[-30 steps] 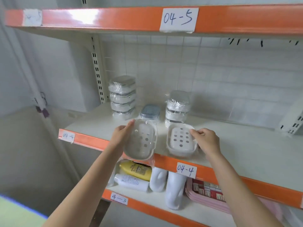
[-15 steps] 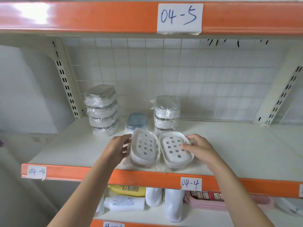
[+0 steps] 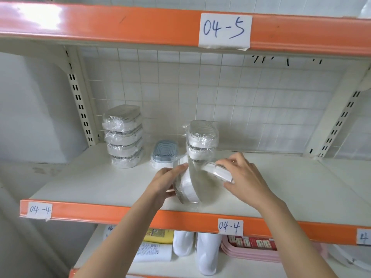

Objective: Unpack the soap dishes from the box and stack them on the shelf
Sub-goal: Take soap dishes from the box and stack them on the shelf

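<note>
Spanning the whole view, the shelf (image 3: pixel 301 189) marked 04-4 carries the dishes placed so far: a four-high wrapped stack (image 3: pixel 123 137) at the back left, a three-high wrapped stack (image 3: pixel 201 141) at the back middle, and a single blue-lidded dish (image 3: pixel 165 154) between them. Nearer the front edge, the left hand (image 3: pixel 163 182) grasps a wrapped soap dish (image 3: pixel 186 186) by its side, tipped up on edge. Just beside it, the right hand (image 3: pixel 244 175) curls around a second soap dish (image 3: pixel 217 172), held tilted and raised off the shelf. Both dishes sit in front of the middle stack, and the box is out of view.

The step in hand looks like turning the pair flat and setting them onto a stack. To do it well, each dish should be levelled before it goes down, rim matched to the one beneath, since the slick wrap probably lets a skewed dish slide. Adding to the shorter middle stack seems steadier than raising the left one further.
</note>
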Demonstrator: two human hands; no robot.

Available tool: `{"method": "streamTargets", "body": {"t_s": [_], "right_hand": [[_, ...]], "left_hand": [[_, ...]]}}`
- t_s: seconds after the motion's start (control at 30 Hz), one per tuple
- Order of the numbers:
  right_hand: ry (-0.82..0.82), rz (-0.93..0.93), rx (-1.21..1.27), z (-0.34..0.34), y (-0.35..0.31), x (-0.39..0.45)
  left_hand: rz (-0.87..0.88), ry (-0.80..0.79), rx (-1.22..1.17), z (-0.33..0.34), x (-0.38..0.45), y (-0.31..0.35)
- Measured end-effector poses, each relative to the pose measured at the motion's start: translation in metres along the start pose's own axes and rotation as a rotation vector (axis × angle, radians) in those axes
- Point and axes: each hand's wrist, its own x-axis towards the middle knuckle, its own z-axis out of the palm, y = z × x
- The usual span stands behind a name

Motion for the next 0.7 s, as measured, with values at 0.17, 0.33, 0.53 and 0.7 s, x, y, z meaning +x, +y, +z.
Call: {"method": "streamTargets", "body": {"t_s": [0.17, 0.33, 0.53, 0.7], "right_hand": [[-0.309, 0.08, 0.523, -0.008, 0.018, -0.014], [-0.27, 0.06, 0.423, 0.002, 0.024, -0.02], [-0.273, -0.018, 0.25, 0.017, 0.016, -0.02], [-0.251, 0.105, 0.318, 0.013, 0.021, -0.019]], "left_hand": [[0.013, 0.069, -0.034, 0.011, 0.004, -0.003], [0.138, 0.254, -0.061, 0.006, 0.005, 0.004], [0.447, 0.408, 0.274, -0.005, -0.004, 0.024], [0.663, 0.352, 0.654, -0.003, -0.015, 0.021]]}}
